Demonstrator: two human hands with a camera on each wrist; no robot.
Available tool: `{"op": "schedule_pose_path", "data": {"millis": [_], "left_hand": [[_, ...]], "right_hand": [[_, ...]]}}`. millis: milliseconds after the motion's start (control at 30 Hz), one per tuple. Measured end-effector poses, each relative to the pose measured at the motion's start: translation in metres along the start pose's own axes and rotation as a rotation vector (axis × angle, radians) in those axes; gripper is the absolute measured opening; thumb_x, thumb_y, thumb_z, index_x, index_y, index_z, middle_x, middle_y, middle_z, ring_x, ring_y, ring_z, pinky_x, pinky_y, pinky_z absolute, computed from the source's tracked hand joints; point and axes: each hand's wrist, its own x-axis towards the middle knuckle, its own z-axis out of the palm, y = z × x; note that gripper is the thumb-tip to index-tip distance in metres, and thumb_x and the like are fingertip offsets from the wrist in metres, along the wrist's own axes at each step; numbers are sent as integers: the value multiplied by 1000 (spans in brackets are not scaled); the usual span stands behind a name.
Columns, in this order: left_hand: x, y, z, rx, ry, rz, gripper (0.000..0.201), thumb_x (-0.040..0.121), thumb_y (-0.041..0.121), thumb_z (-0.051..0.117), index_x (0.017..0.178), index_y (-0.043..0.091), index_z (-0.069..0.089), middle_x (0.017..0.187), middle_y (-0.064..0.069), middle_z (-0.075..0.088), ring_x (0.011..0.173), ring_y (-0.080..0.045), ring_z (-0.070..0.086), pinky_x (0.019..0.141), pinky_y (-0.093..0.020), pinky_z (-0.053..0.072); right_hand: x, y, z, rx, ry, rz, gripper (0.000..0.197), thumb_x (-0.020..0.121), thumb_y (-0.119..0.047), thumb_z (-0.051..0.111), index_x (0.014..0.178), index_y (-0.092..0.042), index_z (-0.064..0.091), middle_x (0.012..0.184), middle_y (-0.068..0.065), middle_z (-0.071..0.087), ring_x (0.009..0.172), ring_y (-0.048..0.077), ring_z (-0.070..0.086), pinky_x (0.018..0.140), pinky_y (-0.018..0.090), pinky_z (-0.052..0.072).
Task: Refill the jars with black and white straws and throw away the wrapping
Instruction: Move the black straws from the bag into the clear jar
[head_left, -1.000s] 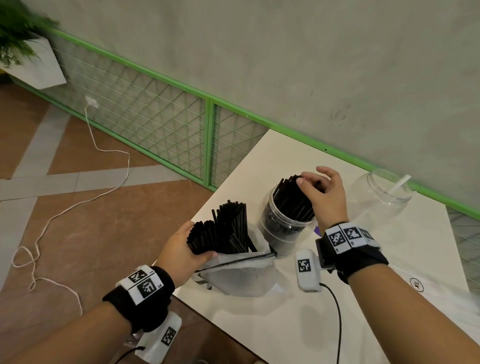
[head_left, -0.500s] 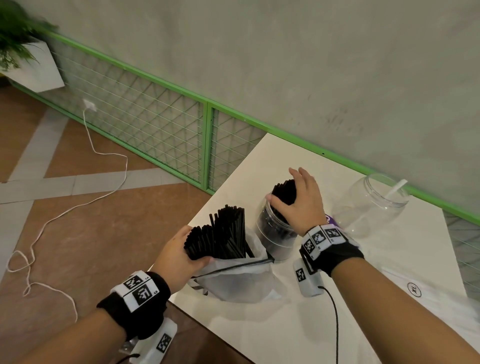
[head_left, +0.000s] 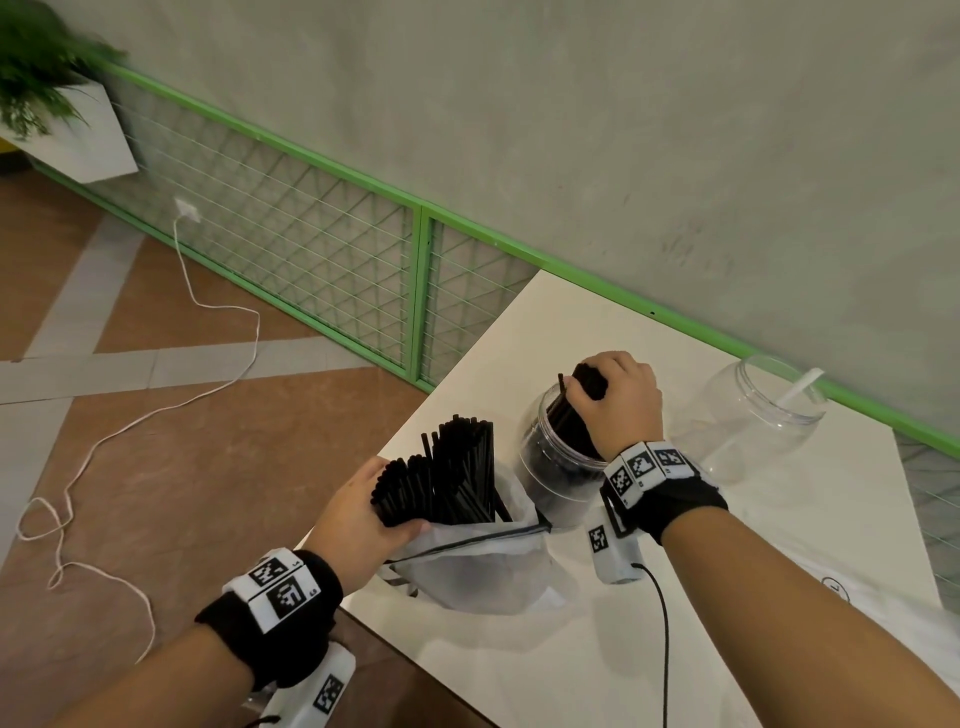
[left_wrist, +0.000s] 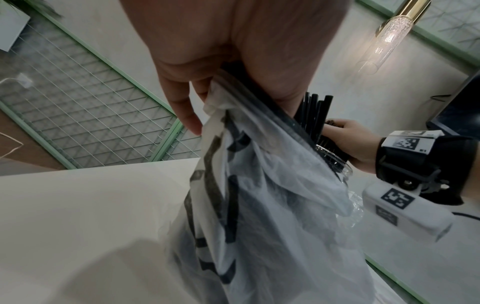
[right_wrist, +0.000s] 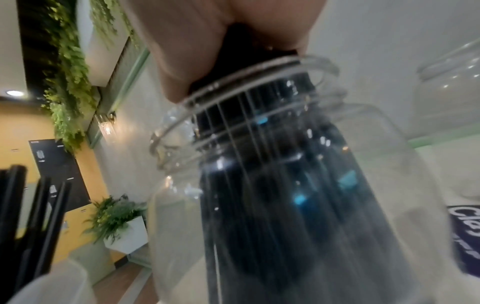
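Note:
My left hand (head_left: 363, 514) grips a bundle of black straws (head_left: 452, 478) still standing in its white plastic wrapping (head_left: 478, 566) at the table's near left edge; the left wrist view shows the wrapping (left_wrist: 259, 205) hanging under the palm. My right hand (head_left: 618, 405) is curled round a bunch of black straws (head_left: 587, 382) standing in a clear jar (head_left: 550, 467). In the right wrist view the jar (right_wrist: 285, 185) is dark with straws under my fingers (right_wrist: 182, 61). A second clear jar (head_left: 753, 415) to the right holds one white straw (head_left: 802, 387).
The white table (head_left: 571, 649) stands against a green-framed mesh fence (head_left: 311, 249) and a grey wall. More white wrapping (head_left: 883, 613) lies at the right edge. A white cable (head_left: 208, 312) trails over the floor, and a planter (head_left: 62, 119) hangs at far left.
My right hand closed round the straws in the jar and pressed them lower into it. The left hand kept its hold on the wrapped bundle.

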Motion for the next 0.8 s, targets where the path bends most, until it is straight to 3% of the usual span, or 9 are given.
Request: {"op": "schedule_pose_path", "data": {"millis": [200,333,467,600,700,800], "left_hand": [[4,-6,0,24,-25,-14,42,69,12,81,99,20,52,83,13,62,76,14,56,61,-5,40],[5,-9,1,31,-25,-20,48,69,13,82,106,18,52,87,14,62,78,13,57,63,-4,40],[5,-10,0,22,-24,-5,45,70,11,81,104,18,53,87,13,63,79,14,57,63,-3,40],[4,-10,-1,18,-24,-8,44,70,11,81,104,18,53,86,13,64,79,13,57,64,-5,42],[4,-11,-1,17,-24,-21,46,69,12,81,105,20,53,87,14,63,80,14,57,64,-6,42],[3,-12,-1,15,-22,-24,46,69,13,82,104,21,53,88,15,64,80,13,58,64,-6,42]], "right_hand": [[3,10,-4,-139,-126,13,62,82,-48,66,136,-31,42,146,-2,39,133,27,34,103,50,35],[6,15,-4,-316,-235,-112,58,89,-54,53,141,-32,39,153,-3,32,143,29,22,111,51,26],[8,10,-7,-283,-256,-166,61,86,-61,41,140,-32,40,153,-5,33,144,27,20,114,51,22],[12,4,-5,-300,-352,-266,48,90,-57,46,132,-35,50,144,-9,44,137,24,31,107,46,31],[14,2,-1,-236,-341,-258,30,94,-44,49,113,-26,63,123,-6,58,115,23,48,90,38,41],[17,2,5,-117,-295,-232,20,92,-30,56,101,-16,67,110,0,62,104,26,51,86,38,43]]}}
